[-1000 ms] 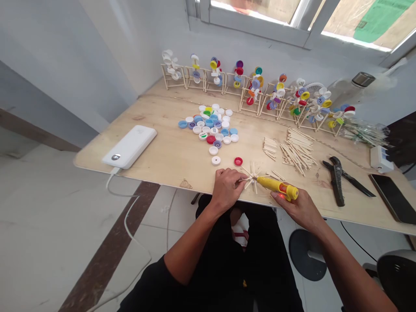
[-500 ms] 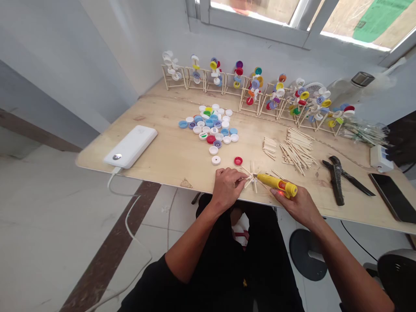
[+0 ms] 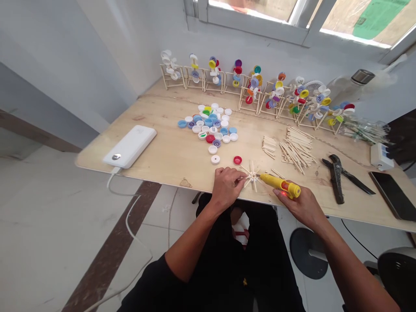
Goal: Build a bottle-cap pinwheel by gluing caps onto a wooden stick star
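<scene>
Near the table's front edge lies a star of thin wooden sticks (image 3: 253,177), spread like spokes from a small whitish hub. My left hand (image 3: 227,184) pinches one of its sticks from the left side. In my right hand (image 3: 300,203) is a yellow glue gun (image 3: 281,183), its nozzle pointing left at the star's right side, a little off the hub. A red light glows by my right fingers. Just behind the star sits a red bottle cap (image 3: 237,160). A few short sticks (image 3: 277,173) lie beyond the glue gun.
Bottle caps (image 3: 208,122) are heaped mid-table, with stick piles (image 3: 296,147) to their right. Black cutters (image 3: 338,177) and a phone (image 3: 394,195) lie right; a white power bank (image 3: 130,146) lies left. Stick frames with cap wheels (image 3: 255,89) line the wall.
My right hand has drawn the glue gun slightly to the right, so its nozzle has backed away from the hub. My left hand stays at the star.
</scene>
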{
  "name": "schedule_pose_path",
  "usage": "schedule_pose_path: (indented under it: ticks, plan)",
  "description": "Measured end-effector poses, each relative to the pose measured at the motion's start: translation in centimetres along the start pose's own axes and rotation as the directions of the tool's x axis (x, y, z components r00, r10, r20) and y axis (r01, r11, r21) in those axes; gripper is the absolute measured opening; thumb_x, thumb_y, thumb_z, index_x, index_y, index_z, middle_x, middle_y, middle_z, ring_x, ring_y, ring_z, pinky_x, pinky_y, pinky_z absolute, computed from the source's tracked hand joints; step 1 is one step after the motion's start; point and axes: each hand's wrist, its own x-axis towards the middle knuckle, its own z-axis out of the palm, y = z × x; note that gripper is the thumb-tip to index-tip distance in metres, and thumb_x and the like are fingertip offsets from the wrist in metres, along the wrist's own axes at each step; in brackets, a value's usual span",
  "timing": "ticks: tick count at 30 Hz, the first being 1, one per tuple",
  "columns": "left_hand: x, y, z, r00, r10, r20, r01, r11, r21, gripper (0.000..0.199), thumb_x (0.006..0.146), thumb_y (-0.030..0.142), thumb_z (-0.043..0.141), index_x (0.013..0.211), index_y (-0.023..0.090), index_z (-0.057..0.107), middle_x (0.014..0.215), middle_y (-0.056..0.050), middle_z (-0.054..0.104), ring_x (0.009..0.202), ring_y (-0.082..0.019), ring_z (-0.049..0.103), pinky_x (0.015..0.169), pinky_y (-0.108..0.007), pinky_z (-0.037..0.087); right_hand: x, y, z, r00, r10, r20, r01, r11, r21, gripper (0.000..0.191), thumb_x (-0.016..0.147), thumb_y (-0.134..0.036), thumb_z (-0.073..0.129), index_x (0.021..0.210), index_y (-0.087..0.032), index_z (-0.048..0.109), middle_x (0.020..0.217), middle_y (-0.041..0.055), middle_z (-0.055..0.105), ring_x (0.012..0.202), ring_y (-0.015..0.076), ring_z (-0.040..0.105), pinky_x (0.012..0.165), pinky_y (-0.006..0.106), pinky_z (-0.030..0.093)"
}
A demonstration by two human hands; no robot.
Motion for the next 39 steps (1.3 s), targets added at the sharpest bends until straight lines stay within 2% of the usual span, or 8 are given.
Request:
schedule_pose_path:
  ticks: [13, 22, 33, 39]
  plan:
    - [0.00, -0.29, 0.21, 1.000, -0.007, 0.009, 0.007, 1.000, 0.008, 0.011, 0.081, 0.022, 0.059, 0.085, 0.024, 0.068, 0.085, 0.000, 0.072, 0.085, -0.018, 0.060, 0.089, -0.039, 0.031, -0.63, -0.33, -0.33, 1.000, -0.010, 0.001, 0.010, 1.000, -0.018, 0.037, 0.080, -0.056, 0.047, 0.064, -0.022, 0.050, 0.050, -0.0027, 0.049, 0.046, 0.0129, 0.044, 0.047, 0.024, 0.034]
    - [-0.05, -0.36, 0.34, 1.000, 0.017, -0.019, -0.016, 1.000, 0.009, 0.010, 0.080, 0.021, 0.059, 0.084, 0.024, 0.068, 0.082, 0.001, 0.071, 0.082, -0.017, 0.060, 0.087, -0.038, 0.031, -0.74, -0.30, -0.18, 0.999, -0.005, 0.046, 0.005, 1.000, -0.005, 0.037, 0.080, -0.056, 0.047, 0.066, -0.022, 0.050, 0.051, -0.0028, 0.050, 0.048, 0.0135, 0.046, 0.049, 0.024, 0.034]
    - [-0.06, -0.14, 0.20, 0.999, 0.025, -0.023, -0.025, 1.000, 0.010, 0.010, 0.081, 0.021, 0.058, 0.084, 0.024, 0.067, 0.083, 0.001, 0.071, 0.081, -0.017, 0.060, 0.086, -0.038, 0.031, -0.55, -0.61, 0.15, 0.999, -0.035, 0.034, 0.035, 0.999, -0.010, 0.038, 0.081, -0.056, 0.047, 0.068, -0.021, 0.053, 0.052, -0.0008, 0.053, 0.048, 0.0136, 0.047, 0.048, 0.024, 0.034]
    - [-0.14, -0.25, 0.19, 0.999, 0.031, -0.017, -0.031, 0.999, 0.010, 0.011, 0.082, 0.023, 0.058, 0.086, 0.024, 0.067, 0.084, 0.000, 0.071, 0.083, -0.017, 0.060, 0.086, -0.039, 0.031, -0.24, -0.74, 0.39, 0.999, 0.007, 0.037, -0.007, 1.000, -0.003, 0.038, 0.080, -0.057, 0.047, 0.072, -0.021, 0.056, 0.057, 0.0004, 0.057, 0.052, 0.0159, 0.051, 0.050, 0.025, 0.036]
